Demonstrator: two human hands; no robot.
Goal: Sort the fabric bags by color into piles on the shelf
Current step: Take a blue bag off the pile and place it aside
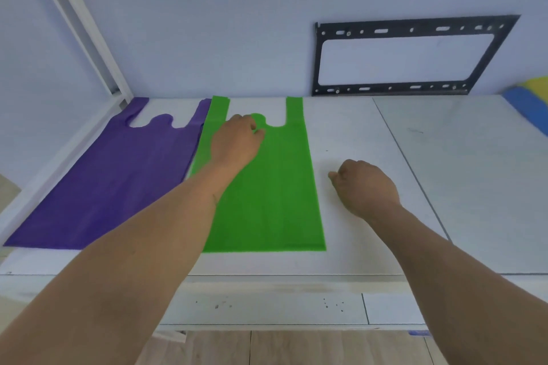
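The left hand (237, 139) rests loosely curled on the green bag (267, 195), holding nothing. The right hand (366, 187), fisted and empty, is just right of it. The bag's long axis runs from the shelf (370, 133)'s front edge to its back.

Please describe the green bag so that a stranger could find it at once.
On the white shelf under the black metal wall bracket, two flat fabric bags lie side by side. The green fabric bag is the right one, under the left hand; its neighbour is purple.
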